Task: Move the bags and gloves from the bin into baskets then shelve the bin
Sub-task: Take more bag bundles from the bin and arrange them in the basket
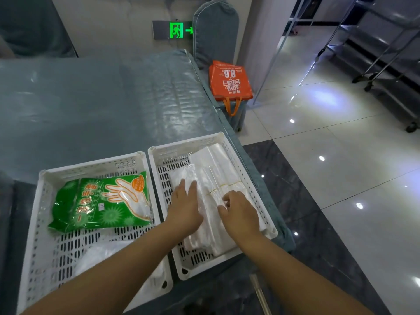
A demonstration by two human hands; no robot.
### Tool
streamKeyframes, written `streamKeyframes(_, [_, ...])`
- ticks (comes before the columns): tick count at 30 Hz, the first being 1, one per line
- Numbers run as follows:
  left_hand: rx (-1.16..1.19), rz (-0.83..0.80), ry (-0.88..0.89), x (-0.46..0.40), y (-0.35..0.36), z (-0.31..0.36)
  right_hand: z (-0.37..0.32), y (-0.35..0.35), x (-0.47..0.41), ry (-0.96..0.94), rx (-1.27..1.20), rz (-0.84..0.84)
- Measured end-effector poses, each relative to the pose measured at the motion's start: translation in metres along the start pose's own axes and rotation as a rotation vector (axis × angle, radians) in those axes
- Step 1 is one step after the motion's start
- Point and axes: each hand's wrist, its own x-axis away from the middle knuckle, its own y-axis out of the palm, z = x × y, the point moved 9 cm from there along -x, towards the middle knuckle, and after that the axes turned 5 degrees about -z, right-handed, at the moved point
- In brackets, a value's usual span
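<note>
Two white perforated baskets stand side by side at the table's near edge. The left basket [43,201] holds a green pack of disposable gloves [97,203] and a clear plastic bundle [102,255] in front of it. In the right basket [229,146] lie bundles of clear plastic bags [218,176] bound with rubber bands. My left hand [185,206] rests flat on the bags, fingers straight. My right hand [238,212] lies on the bundles beside it, its fingers curled at the rubber-banded part. No bin is in view.
The table [91,98] has a blue cloth under clear plastic. An orange tote bag [229,80] sits on a covered chair [216,30] at the table's far right corner. A metal trolley rack [386,53] stands on the glossy tiled floor at the right.
</note>
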Motion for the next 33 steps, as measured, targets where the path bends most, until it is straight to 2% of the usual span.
streamKeyframes(5, [-0.324, 0.051, 0.112, -0.042, -0.035, 0.007, -0.004, 0.003, 0.0, 0.01, 0.069, -0.044])
streamKeyframes(9, [-0.438, -0.085, 0.083, -0.063, -0.04, -0.002, -0.014, 0.013, 0.001, 0.004, 0.144, -0.088])
streamKeyframes(15, [-0.605, -0.174, 0.125, -0.052, -0.033, -0.006, -0.029, 0.022, 0.0, -0.116, 0.214, -0.095])
streamKeyframes(18, [-0.641, -0.182, 0.14, -0.046, -0.033, -0.006, -0.027, 0.016, 0.0, -0.163, 0.197, -0.069])
streamKeyframes(22, [-0.697, -0.147, 0.233, -0.042, -0.03, 0.005, -0.006, -0.008, -0.004, -0.071, 0.126, 0.056])
streamKeyframes(26, [-0.661, -0.166, 0.348, -0.041, -0.017, 0.016, -0.01, 0.003, -0.006, -0.126, 0.178, -0.032])
streamKeyframes(29, [-0.687, -0.152, 0.375, -0.043, -0.016, 0.017, -0.011, 0.003, -0.007, -0.155, 0.201, -0.04])
streamKeyframes(33, [-0.738, -0.148, 0.38, -0.044, -0.016, 0.017, -0.01, 0.007, -0.013, -0.214, 0.29, -0.153])
